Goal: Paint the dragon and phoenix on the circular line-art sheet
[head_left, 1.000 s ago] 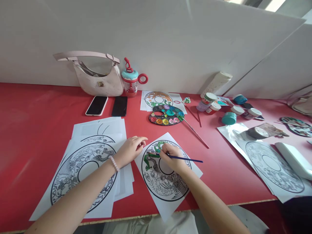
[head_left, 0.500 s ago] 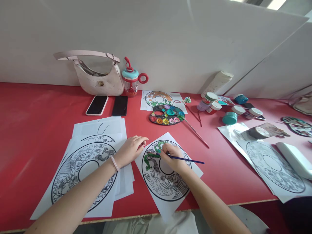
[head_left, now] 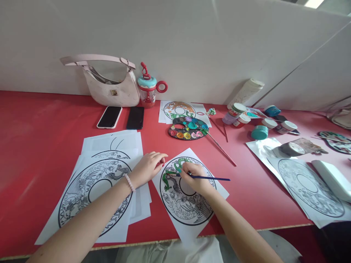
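My right hand (head_left: 196,177) is closed around a dark blue paintbrush (head_left: 211,178). The bristles touch the green-painted part of a dragon on a white line drawing (head_left: 175,215), a ring design of a dragon and a phoenix that is mostly uncoloured. Fingers loosely stretched, my left hand (head_left: 150,166) rests palm down between this drawing and a stack of printed sheets (head_left: 120,233), holding nothing. A beaded bracelet (head_left: 129,182) circles the left wrist. Beyond both hands lies a palette (head_left: 179,136) with wells of several colours, and another brush (head_left: 222,149) leans on its right end.
Two phones (head_left: 109,117), a pale handbag (head_left: 109,87) and a cup with a red handle (head_left: 147,93) stand at the back left. A partly coloured drawing (head_left: 167,115) lies behind the palette. Paint jars (head_left: 259,132), a tape roll (head_left: 291,149) and more sheets (head_left: 298,204) occupy the right.
The brush has turned slightly in my right hand, and its metal collar now shows over the green paint. My left hand stays in place; the view has shifted a little.
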A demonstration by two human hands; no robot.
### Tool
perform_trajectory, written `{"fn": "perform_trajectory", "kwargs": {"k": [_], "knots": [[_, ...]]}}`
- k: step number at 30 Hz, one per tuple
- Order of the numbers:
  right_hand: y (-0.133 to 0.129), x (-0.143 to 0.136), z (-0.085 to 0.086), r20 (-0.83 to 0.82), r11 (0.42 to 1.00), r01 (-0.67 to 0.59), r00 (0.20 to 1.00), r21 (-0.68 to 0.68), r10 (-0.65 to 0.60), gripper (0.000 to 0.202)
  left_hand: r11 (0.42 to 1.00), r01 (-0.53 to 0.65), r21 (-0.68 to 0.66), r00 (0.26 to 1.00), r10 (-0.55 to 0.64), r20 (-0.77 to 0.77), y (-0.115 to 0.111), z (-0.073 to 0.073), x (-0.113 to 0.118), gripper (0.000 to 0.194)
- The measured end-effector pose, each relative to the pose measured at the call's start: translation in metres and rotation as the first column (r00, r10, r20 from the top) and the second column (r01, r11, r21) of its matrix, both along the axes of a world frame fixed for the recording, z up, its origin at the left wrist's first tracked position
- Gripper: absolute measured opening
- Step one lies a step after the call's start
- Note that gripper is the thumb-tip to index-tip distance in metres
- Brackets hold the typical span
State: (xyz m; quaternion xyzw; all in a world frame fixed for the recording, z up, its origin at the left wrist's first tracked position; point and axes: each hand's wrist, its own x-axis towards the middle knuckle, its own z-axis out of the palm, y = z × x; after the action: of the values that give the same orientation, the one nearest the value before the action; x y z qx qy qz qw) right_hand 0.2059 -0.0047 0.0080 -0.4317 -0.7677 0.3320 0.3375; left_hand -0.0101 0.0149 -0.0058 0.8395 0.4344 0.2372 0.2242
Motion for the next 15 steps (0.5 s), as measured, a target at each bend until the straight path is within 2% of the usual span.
{"fn": "perform_trajectory", "kwargs": {"k": [15], "knots": [[-0.0001,-0.0008,0.0023,0.028,1.0,0.025,0.999,-0.002,-0.025,0.029,1.0,0.008,-0.001,1.0,-0.008,0.0,0.0004,0.0,-0.0005,0.031]]}}
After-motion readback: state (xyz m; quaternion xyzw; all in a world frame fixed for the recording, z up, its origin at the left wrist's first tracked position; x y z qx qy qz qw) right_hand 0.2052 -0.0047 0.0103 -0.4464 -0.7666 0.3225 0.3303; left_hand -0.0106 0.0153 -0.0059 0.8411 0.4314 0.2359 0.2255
